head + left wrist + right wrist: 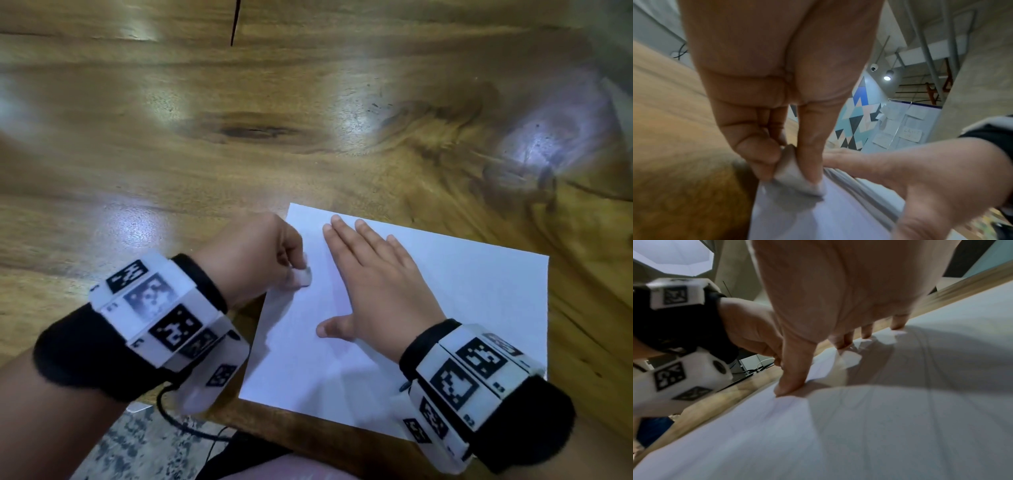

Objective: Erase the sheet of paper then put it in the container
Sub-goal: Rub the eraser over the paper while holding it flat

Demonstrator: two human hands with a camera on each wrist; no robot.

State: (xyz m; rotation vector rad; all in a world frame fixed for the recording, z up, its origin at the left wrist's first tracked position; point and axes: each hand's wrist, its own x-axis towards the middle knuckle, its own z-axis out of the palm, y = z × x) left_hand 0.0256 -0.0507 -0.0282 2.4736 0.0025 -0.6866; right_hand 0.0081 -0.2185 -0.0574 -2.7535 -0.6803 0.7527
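Head view: high above, facing forward and down on wooden table (pixel 239 144), sheet of paper (pixel 445 308) and both hands. Left wrist view: very close, low, looking along left hand (pixel 777 81) to pinched eraser (pixel 795 177) at paper edge; right hand (pixel 931 175) alongside, room wall behind. Right wrist view: very close under right palm, skimming paper (pixel 859 434) toward left hand (pixel 752 331). Shared across all 3: paper, table, both hands.
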